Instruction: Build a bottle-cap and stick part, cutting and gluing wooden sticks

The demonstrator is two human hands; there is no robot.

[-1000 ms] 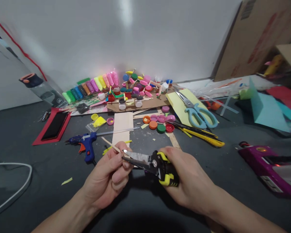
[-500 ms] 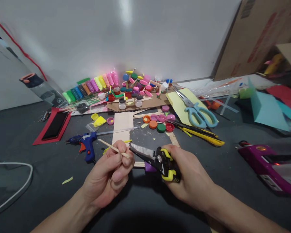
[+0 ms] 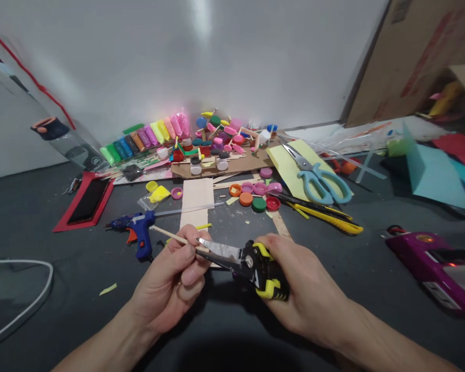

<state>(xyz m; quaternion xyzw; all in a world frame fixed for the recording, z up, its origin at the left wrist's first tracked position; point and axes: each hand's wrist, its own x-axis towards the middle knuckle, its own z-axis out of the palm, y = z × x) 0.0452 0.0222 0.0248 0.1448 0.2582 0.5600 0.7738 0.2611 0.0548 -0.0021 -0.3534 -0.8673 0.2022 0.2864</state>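
A thin wooden stick (image 3: pixel 166 233) is pinched between the thumb and fingers of my left hand (image 3: pixel 174 281), its far end pointing up and to the left. My right hand (image 3: pixel 300 281) grips black and yellow snips (image 3: pixel 251 263) by the handles. The blades reach left to my left fingertips, parted slightly around the near end of the stick; whether they touch the wood I cannot tell. Below the hands lies the dark table. Just beyond them is a flat pale wooden strip (image 3: pixel 196 194).
A blue glue gun (image 3: pixel 139 230) lies left, near a phone (image 3: pixel 89 200) on red card. Coloured bottle caps (image 3: pixel 259 204), light-blue scissors (image 3: pixel 320 181) and a yellow cutter (image 3: pixel 333 219) lie beyond my right hand. A purple device (image 3: pixel 430 263) stands far right. Clay packs (image 3: pixel 147 137) line the back.
The snips have moved left and their blades now overlap the near end of the stick. My left hand has shifted slightly to the left with the stick.
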